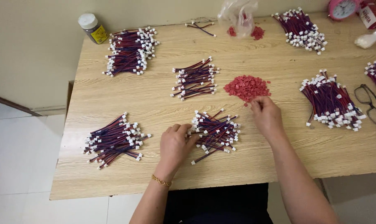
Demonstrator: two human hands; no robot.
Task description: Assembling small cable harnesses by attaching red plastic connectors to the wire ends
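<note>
A: L hand [176, 143]?
B: Fingers grasping the wire bundle [215, 132] at table [113, 174] front-centre
A: R hand [266, 115]?
B: Fingertips pinched at red connector pile [247, 87] edge, prob holding one pc, too small to tell

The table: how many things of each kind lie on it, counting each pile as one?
Wire bundle piles: 7
Red piece piles: 2
Loose wire pair: 1
Jar: 1
Plastic bag: 1
Glasses: 1
Pink clock: 1
Total: 14
</note>
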